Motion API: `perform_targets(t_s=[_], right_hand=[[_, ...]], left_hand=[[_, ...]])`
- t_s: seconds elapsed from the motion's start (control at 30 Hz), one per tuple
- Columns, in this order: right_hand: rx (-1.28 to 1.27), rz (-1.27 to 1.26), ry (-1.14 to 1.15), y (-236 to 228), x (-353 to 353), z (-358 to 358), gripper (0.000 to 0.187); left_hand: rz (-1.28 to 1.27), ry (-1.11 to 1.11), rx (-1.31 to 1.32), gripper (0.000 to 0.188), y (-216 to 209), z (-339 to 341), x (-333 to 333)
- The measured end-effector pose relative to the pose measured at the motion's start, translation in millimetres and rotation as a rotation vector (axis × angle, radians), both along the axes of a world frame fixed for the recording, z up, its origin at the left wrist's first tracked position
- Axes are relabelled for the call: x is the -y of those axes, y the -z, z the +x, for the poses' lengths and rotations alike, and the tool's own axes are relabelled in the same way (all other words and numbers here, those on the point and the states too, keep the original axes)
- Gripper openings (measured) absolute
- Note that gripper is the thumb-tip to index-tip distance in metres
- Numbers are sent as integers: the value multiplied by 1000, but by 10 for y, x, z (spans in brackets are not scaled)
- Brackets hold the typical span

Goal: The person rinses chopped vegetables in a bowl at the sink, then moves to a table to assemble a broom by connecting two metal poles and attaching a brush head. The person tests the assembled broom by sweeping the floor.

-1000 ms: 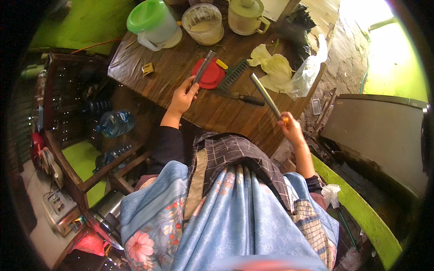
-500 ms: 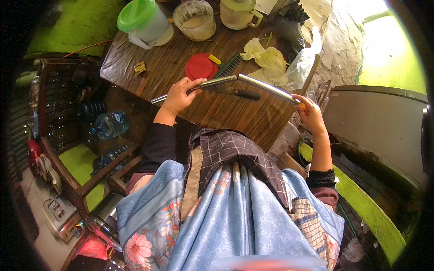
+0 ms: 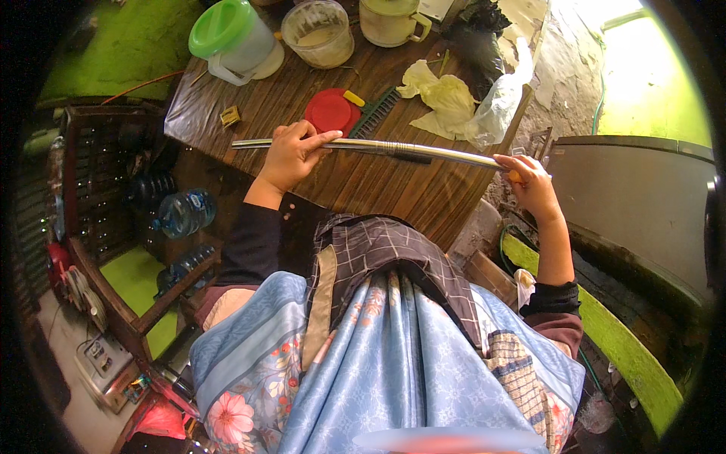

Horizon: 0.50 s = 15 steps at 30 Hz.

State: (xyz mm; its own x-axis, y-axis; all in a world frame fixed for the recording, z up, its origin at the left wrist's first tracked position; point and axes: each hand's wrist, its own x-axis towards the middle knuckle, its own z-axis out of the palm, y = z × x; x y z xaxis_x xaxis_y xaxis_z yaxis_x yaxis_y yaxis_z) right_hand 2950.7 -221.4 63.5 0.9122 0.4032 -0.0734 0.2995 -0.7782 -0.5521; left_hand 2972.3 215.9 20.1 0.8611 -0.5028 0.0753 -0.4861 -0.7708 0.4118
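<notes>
A slim silvery metal pole (image 3: 446, 153) in two sections stretches across in front of me above the table, with a ribbed band where the sections meet. My left hand (image 3: 291, 155) is closed around the left section, its index finger stretched along the metal. My right hand (image 3: 531, 181) grips the far right end, where a bit of orange-yellow shows by the fingers. Beneath the pole, a dark handle (image 3: 412, 158) lies on the table, partly covered. Just beyond are a round red piece (image 3: 333, 111), a yellow piece (image 3: 353, 97) and a dark green toothed strip (image 3: 376, 112).
On the wooden table (image 3: 408, 193) stand a green-lidded pitcher (image 3: 223, 30), a clear tub (image 3: 318, 38) and a lidded jug (image 3: 391, 21). Pale leaves (image 3: 439, 94) and a plastic bag (image 3: 503, 106) lie at its right. A wooden rack with water bottles (image 3: 187, 213) is at left.
The two pole sections, angled against each other at the joint before, now lie nearly in one line. My left hand has shifted left, my right hand slightly right and down.
</notes>
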Motion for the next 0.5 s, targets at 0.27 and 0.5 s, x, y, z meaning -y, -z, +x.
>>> perform_targets(t_s=[0.27, 0.5], right_hand=[[-85, 114, 181, 395, 45, -128, 35], [-365, 418, 247, 685, -436, -423, 29]], left_hand=[[-763, -423, -208, 29, 255, -14, -92], [-2077, -851, -376, 27, 347, 127, -217]])
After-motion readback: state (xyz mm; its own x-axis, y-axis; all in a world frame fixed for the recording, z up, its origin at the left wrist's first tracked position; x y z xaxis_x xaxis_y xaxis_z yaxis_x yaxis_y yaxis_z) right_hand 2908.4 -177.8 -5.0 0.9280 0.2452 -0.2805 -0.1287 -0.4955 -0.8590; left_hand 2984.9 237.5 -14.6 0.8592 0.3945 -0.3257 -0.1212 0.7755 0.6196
